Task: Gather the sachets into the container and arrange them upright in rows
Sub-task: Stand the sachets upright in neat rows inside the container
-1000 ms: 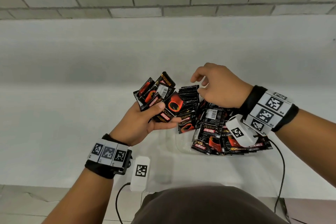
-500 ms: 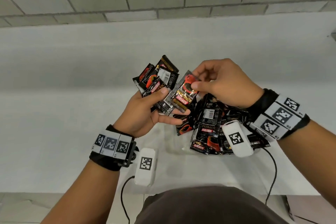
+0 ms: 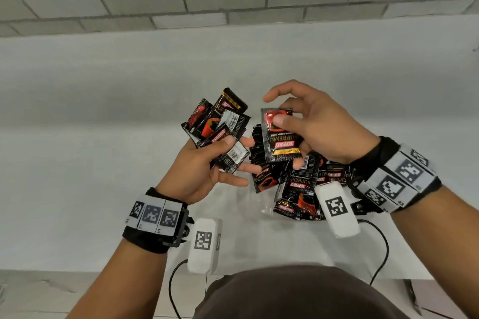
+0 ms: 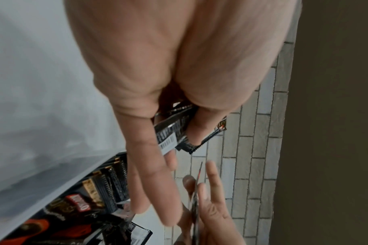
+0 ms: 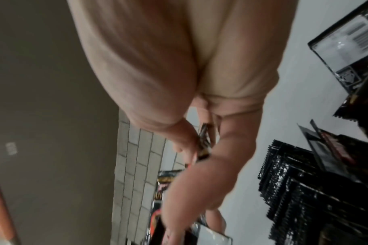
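At frame centre the right hand (image 3: 318,124) is pinching one sachet (image 3: 281,137) between thumb and fingers. Left of it, the left hand (image 3: 204,163) is clamping a fanned bunch (image 3: 220,127). Below lies the container (image 3: 267,211), heaped. Sorting appears underway; next, standing this sachet upright.

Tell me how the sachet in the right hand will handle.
The sachet is probably light: the right hand pinches it with thumb and fingers alone. Glossy film suggests it is slippery. It looks thin and flat, so likely floppy.
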### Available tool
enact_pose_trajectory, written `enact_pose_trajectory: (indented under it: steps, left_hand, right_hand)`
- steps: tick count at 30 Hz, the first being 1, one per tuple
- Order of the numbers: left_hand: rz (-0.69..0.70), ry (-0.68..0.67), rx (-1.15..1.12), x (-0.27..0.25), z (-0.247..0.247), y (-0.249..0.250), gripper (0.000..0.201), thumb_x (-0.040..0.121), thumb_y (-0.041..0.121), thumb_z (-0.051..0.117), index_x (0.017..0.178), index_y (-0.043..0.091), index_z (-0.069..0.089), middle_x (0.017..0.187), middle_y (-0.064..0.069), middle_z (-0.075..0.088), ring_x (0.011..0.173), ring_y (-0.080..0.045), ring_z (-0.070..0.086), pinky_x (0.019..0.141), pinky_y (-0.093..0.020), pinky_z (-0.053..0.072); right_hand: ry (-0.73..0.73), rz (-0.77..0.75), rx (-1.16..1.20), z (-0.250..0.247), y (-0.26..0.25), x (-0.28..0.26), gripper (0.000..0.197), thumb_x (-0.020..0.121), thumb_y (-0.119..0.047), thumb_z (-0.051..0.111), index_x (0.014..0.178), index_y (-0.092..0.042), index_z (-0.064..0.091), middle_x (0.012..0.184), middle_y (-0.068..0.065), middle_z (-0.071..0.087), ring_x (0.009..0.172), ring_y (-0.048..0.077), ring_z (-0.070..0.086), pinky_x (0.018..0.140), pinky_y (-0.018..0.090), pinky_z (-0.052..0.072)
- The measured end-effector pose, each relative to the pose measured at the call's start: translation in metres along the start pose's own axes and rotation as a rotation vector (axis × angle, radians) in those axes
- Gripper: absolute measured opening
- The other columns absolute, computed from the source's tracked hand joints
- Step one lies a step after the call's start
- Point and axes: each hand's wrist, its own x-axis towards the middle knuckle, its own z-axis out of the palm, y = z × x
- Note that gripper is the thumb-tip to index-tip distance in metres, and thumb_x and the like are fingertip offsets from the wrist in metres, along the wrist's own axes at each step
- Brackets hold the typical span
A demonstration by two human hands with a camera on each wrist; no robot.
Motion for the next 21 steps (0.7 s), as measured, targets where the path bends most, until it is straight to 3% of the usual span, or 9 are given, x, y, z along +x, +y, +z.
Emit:
enact_pose_trajectory:
  steps: [2, 4, 6, 9, 12, 15, 19, 21]
  left_hand:
    - [0.001, -0.005, 0.017, 0.001, 0.003, 0.001, 0.040, 0.100, 0.018, 0.053, 0.138, 0.008, 0.055, 0.124, -0.023, 0.069, 0.093, -0.050, 0.073, 0.059, -0.045, 0.064]
    - [-0.005, -0.016, 0.028, 0.003, 0.005, 0.003, 0.038, 0.101, 0.018, 0.052, 0.138, 0.010, 0.055, 0.122, -0.024, 0.070, 0.091, -0.049, 0.073, 0.060, -0.045, 0.064]
    - [-0.014, -0.035, 0.041, 0.003, 0.006, 0.005, 0.040, 0.102, 0.018, 0.052, 0.141, 0.011, 0.053, 0.123, -0.025, 0.070, 0.095, -0.053, 0.071, 0.059, -0.043, 0.063]
    - [-0.027, -0.044, 0.069, 0.004, 0.003, 0.006, 0.041, 0.100, 0.020, 0.054, 0.139, 0.008, 0.054, 0.126, -0.021, 0.069, 0.097, -0.053, 0.071, 0.056, -0.041, 0.062]
    - [-0.033, -0.036, 0.028, 0.003, -0.001, 0.004, 0.041, 0.100, 0.019, 0.054, 0.139, 0.007, 0.055, 0.128, -0.022, 0.068, 0.099, -0.053, 0.071, 0.056, -0.039, 0.062]
    - [-0.017, -0.027, -0.033, 0.003, -0.007, 0.000, 0.042, 0.099, 0.016, 0.055, 0.140, 0.005, 0.054, 0.129, -0.024, 0.067, 0.103, -0.052, 0.070, 0.064, -0.040, 0.064]
    - [0.008, -0.035, -0.073, 0.003, -0.012, -0.004, 0.045, 0.099, 0.011, 0.054, 0.142, 0.000, 0.050, 0.129, -0.027, 0.066, 0.105, -0.052, 0.069, 0.075, -0.041, 0.064]
    - [0.011, -0.040, -0.085, 0.003, -0.013, -0.004, 0.044, 0.099, 0.010, 0.052, 0.142, 0.001, 0.050, 0.129, -0.027, 0.066, 0.105, -0.051, 0.069, 0.079, -0.043, 0.063]
  right_hand:
    - [-0.093, 0.020, -0.043, 0.003, 0.000, 0.000, 0.054, 0.089, -0.005, 0.074, 0.129, -0.036, 0.054, 0.112, 0.013, 0.067, 0.073, 0.038, 0.074, 0.048, 0.042, 0.059]
    - [-0.126, 0.048, -0.078, 0.005, 0.002, 0.001, 0.070, 0.079, 0.001, 0.081, 0.133, -0.031, 0.049, 0.107, 0.012, 0.072, 0.080, 0.039, 0.074, 0.057, 0.042, 0.062]
    - [-0.088, 0.038, -0.204, 0.004, 0.003, 0.004, 0.063, 0.074, -0.001, 0.086, 0.124, -0.020, 0.054, 0.095, 0.010, 0.077, 0.081, 0.036, 0.073, 0.072, 0.045, 0.060]
    - [0.010, 0.012, -0.295, -0.004, 0.005, 0.004, 0.032, 0.079, -0.016, 0.085, 0.104, -0.015, 0.066, 0.091, 0.002, 0.079, 0.085, 0.024, 0.075, 0.087, 0.042, 0.057]
    - [0.022, -0.013, -0.209, -0.012, 0.006, 0.004, 0.014, 0.090, -0.008, 0.074, 0.102, -0.009, 0.070, 0.091, 0.005, 0.074, 0.087, 0.020, 0.074, 0.087, 0.040, 0.061]
    - [0.020, 0.036, -0.094, -0.017, 0.008, 0.000, 0.020, 0.093, 0.010, 0.061, 0.104, -0.004, 0.069, 0.081, 0.012, 0.055, 0.085, 0.025, 0.076, 0.087, 0.041, 0.061]
    - [0.047, -0.044, -0.190, -0.020, 0.011, -0.003, 0.024, 0.088, 0.012, 0.062, 0.090, -0.007, 0.077, 0.088, 0.015, 0.067, 0.073, 0.030, 0.072, 0.078, 0.039, 0.059]
    - [0.069, -0.063, -0.267, -0.020, 0.013, -0.004, 0.023, 0.083, 0.008, 0.067, 0.082, -0.011, 0.079, 0.084, 0.010, 0.069, 0.073, 0.028, 0.071, 0.083, 0.043, 0.059]
